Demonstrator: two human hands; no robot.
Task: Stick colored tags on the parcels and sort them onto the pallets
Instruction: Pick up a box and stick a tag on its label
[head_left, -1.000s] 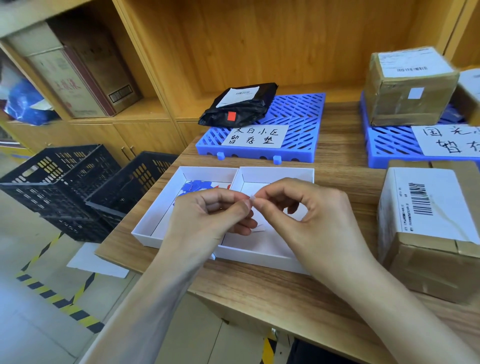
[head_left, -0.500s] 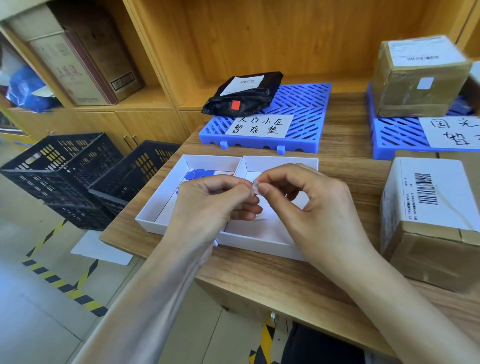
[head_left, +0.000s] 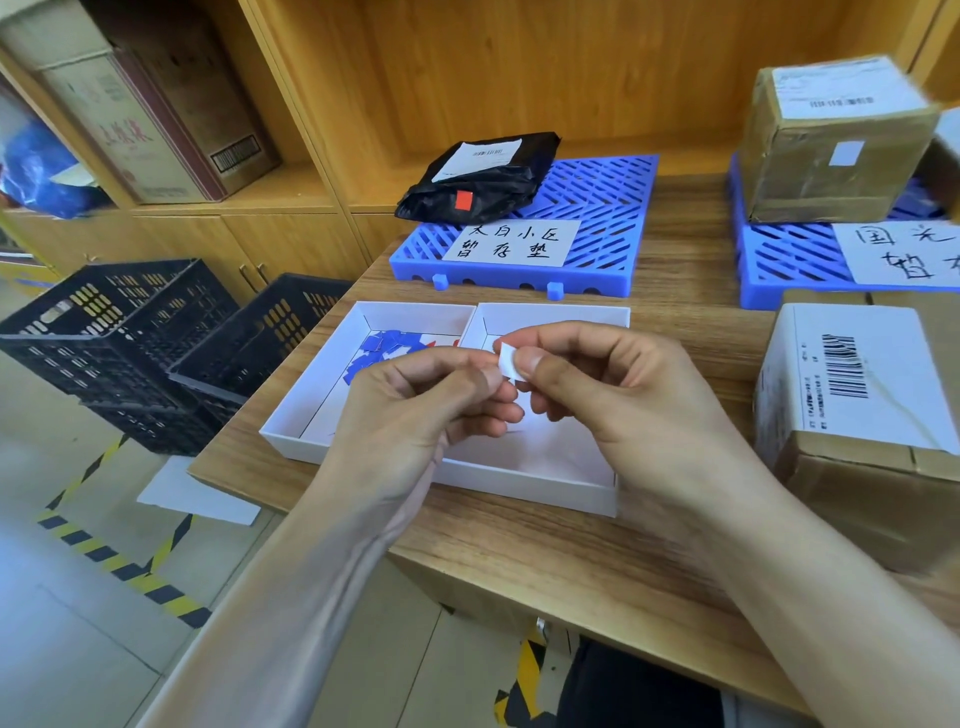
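Grip: the right hand pinches a small white tag between thumb and forefinger; the left hand has its fingertips pressed together against the tag's lower edge, apparently picking at its backing.
Where: both hands hover above the right half of a white divided tray near the front of the table.
Tray: loose blue tags lie in the left half, with a trace of red beside them.
Parcels: a cardboard box with a barcode label sits on the table just right of the tray and shows no coloured tag from here.
Pallets: a blue pallet beyond the tray carries a handwritten sign and a black bag parcel bearing a red tag; a second blue pallet at far right holds a taped box with a pale tag.
Step in hand: likely peeling the tag ready for sticking.
Next move: probably calls for freeing the sticky side without creasing it, then pressing it flat on a clear face of the nearby box before the box goes to its pallet.
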